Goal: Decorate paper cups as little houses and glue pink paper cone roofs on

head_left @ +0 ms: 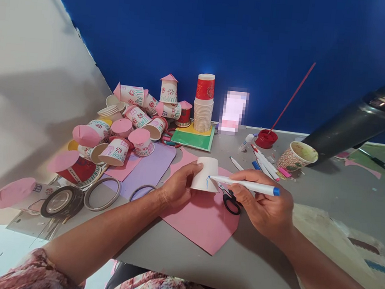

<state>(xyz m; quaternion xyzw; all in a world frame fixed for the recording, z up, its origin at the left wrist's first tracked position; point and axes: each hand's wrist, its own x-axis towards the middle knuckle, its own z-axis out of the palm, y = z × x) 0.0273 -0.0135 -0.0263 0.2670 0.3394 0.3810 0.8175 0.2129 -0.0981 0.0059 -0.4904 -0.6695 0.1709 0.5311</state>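
Note:
My left hand (pixel 182 183) is wrapped round the side of a plain white paper cup (pixel 205 167), which is upside down with its wide rim at the bottom. Between the fingers of my right hand (pixel 268 206) is a white felt-tip pen (pixel 250 185) with a blue end. Its tip touches the cup wall, where a short blue line shows. Under both hands lies a sheet of pink paper (pixel 201 227). Black-handled scissors (pixel 231 203) rest on the sheet between the cup and my right hand.
Decorated paper cups with pink tops (pixel 137 116) are heaped at the left, near tape rolls (pixel 102 194). A cup stack (pixel 204 104) stands at the back. Several markers (pixel 266 163), a patterned cup (pixel 296 157), a red pot (pixel 266 138) and a dark flask (pixel 347 123) are at the right.

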